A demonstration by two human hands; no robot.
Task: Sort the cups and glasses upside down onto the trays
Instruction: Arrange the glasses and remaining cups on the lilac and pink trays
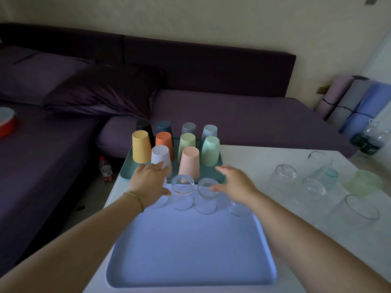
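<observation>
I have both hands out over the far edge of the blue tray (190, 250). My left hand (149, 182) hangs loosely spread, fingers relaxed, over the leftmost clear glass in the row, with its fingertips at the base of the white cup (160, 157); whether it grips the glass underneath I cannot tell. My right hand (234, 185) is open and flat, holding nothing, hovering between the third glass (208, 195) and the fourth one under my wrist.

Four glasses stand rim-down along that far edge, the second glass (183, 191) plainly inverted, packed side by side, I judge, to leave the near part of the tray free for more. Beyond it the teal tray (127, 170) at the table's far left corner carries the coloured cups, all upside down in tidy rows.

Along the table's right side the loose glasses (317, 182) wait unsorted, so that is my next reach.
</observation>
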